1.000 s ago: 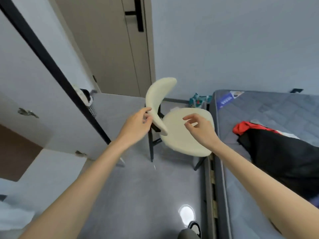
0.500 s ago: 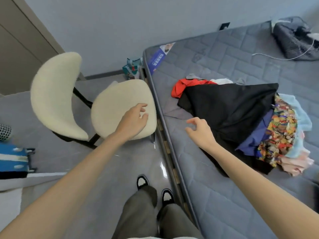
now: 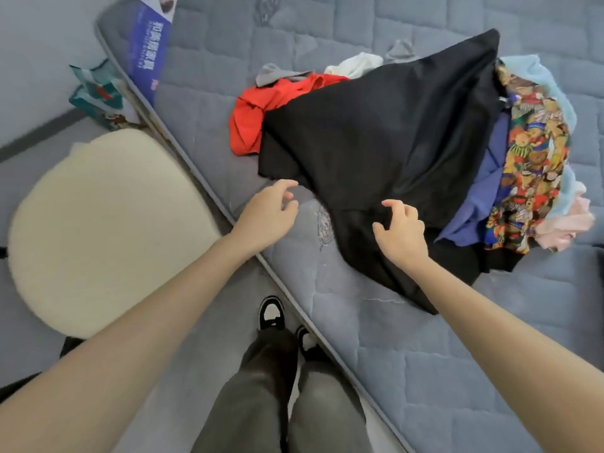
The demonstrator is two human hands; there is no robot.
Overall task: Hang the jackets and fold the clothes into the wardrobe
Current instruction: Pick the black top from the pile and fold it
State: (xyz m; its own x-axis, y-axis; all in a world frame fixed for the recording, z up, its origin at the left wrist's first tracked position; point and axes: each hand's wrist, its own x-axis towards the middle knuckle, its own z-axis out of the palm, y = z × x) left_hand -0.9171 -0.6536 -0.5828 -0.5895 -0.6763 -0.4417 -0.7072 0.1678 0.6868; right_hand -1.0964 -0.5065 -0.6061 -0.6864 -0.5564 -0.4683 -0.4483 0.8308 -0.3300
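A pile of clothes lies on the grey quilted mattress [image 3: 408, 361]. On top is a large black garment [image 3: 385, 135]. A red garment [image 3: 258, 109] sticks out at its left, and a blue one [image 3: 483, 194], a colourful bear-print one [image 3: 529, 148] and pale pink and light blue pieces lie at its right. My left hand [image 3: 264, 217] hovers over the mattress just short of the black garment's near corner, fingers loosely curled, holding nothing. My right hand [image 3: 400, 230] is over the black garment's lower part, fingers bent above the fabric, gripping nothing that I can see.
A cream padded chair seat [image 3: 98, 223] stands on the floor against the mattress's left edge. A teal bag [image 3: 98, 96] sits on the floor behind it by the wall. My legs and black-and-white shoes [image 3: 271, 312] stand at the mattress edge.
My view swung from the chair to the bed. My left hand left the chair seat and came over the mattress. My right hand moved onto the black garment.
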